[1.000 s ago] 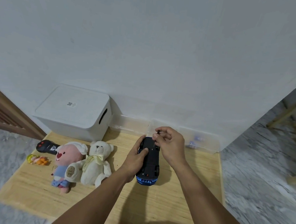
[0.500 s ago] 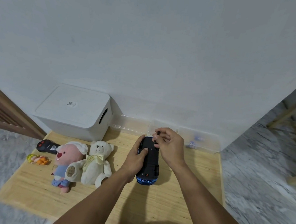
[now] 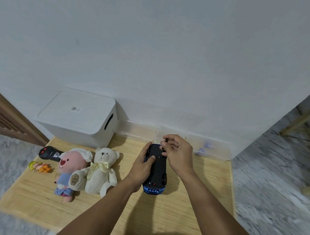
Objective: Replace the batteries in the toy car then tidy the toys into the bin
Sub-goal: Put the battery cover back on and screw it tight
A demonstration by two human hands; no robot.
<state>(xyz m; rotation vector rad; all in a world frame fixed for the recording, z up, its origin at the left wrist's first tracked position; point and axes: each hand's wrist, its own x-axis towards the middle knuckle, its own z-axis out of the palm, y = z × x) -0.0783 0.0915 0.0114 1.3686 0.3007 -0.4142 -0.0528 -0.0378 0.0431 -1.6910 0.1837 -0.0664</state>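
The toy car (image 3: 156,169) lies belly-up on the counter (image 3: 190,208), left hand (image 3: 142,168) clamped around its flank to steady it. The right hand (image 3: 178,154) pinches a small screwdriver (image 3: 166,142) upright over the underside, evidently working the battery cover; the bin (image 3: 77,119) stands closed behind.

A blue toy car (image 3: 156,169) is held upside down, its black underside up, over a wooden board (image 3: 190,202). It is gripped along its left side by the left hand (image 3: 142,168), thumb laid on the underside. A thin dark tool (image 3: 165,143) is pinched upright in the right hand (image 3: 178,154) at the car's far end. 2 plush toys (image 3: 84,169) and a black remote (image 3: 49,153) are seen to the left, a white lidded bin (image 3: 79,117) behind them.
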